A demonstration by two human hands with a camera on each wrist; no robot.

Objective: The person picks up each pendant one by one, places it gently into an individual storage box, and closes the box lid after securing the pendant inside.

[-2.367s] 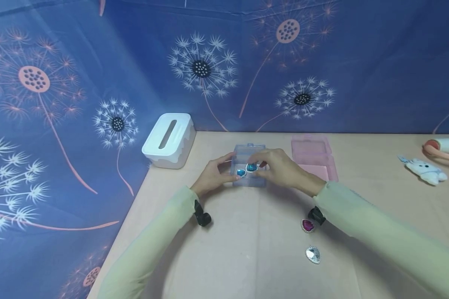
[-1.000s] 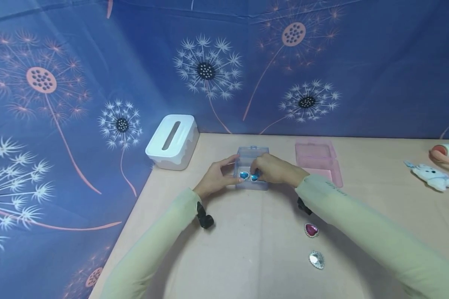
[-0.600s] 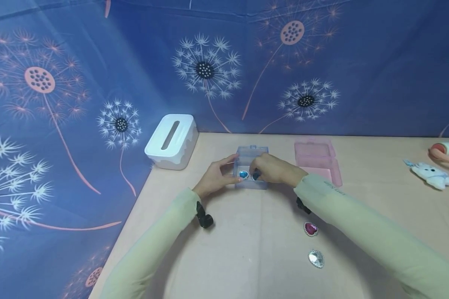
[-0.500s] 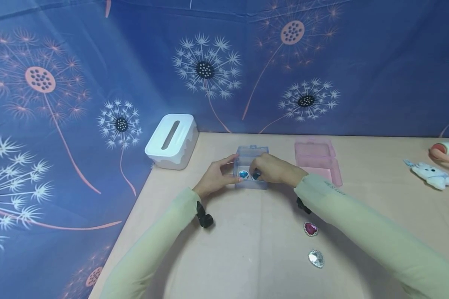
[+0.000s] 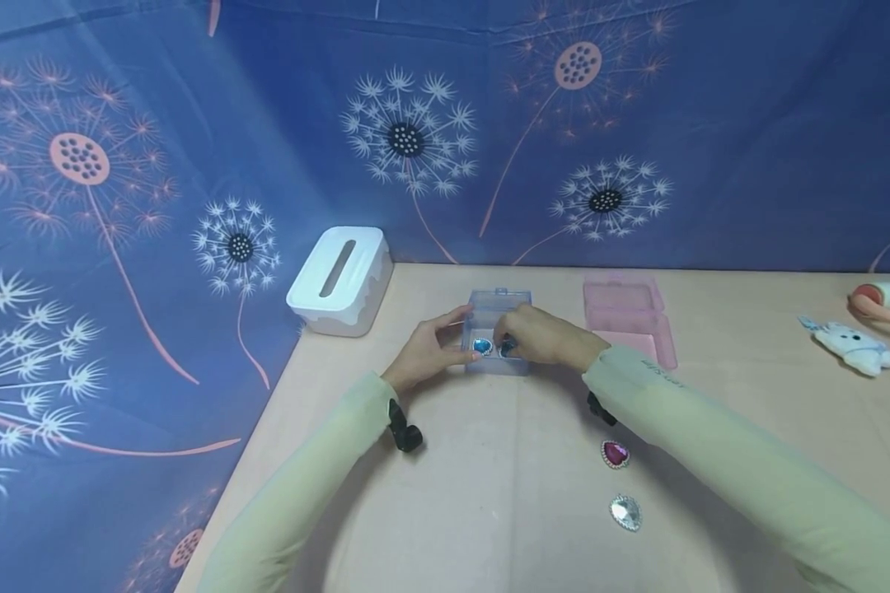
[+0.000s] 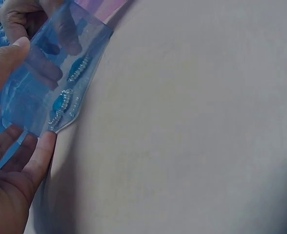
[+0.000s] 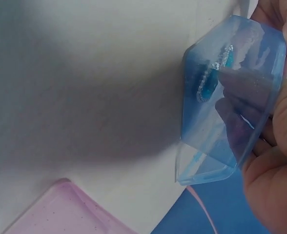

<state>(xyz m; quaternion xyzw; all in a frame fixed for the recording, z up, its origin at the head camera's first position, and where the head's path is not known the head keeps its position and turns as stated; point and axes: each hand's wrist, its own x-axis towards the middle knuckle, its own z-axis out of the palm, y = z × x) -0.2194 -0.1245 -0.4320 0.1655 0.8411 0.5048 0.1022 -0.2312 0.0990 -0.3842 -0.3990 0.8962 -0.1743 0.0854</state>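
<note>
A transparent blue plastic box (image 5: 498,366) stands with its lid raised at the middle of the table. My left hand (image 5: 424,352) grips its left side between thumb and fingers. One blue gem with a pearly beaded rim (image 5: 482,347) lies inside, near the left thumb. My right hand (image 5: 545,333) reaches in from the right, fingertips pinching a second blue beaded gem (image 5: 508,349) down at the box's floor. Through the clear wall in the right wrist view, those fingers (image 7: 238,83) lie right against that gem (image 7: 210,84). The hand partly hides it in the head view.
An open pink box (image 5: 630,317) stands right of the blue one. A magenta heart gem (image 5: 615,454) and a clear gem (image 5: 626,512) lie below the right forearm. A white tissue box (image 5: 337,282) is back left; a small white plush toy (image 5: 854,346) lies far right.
The right hand has lowered the second blue gem from above the box down into it, beside the first. The left hand keeps its hold; over the last half second almost nothing moves.
</note>
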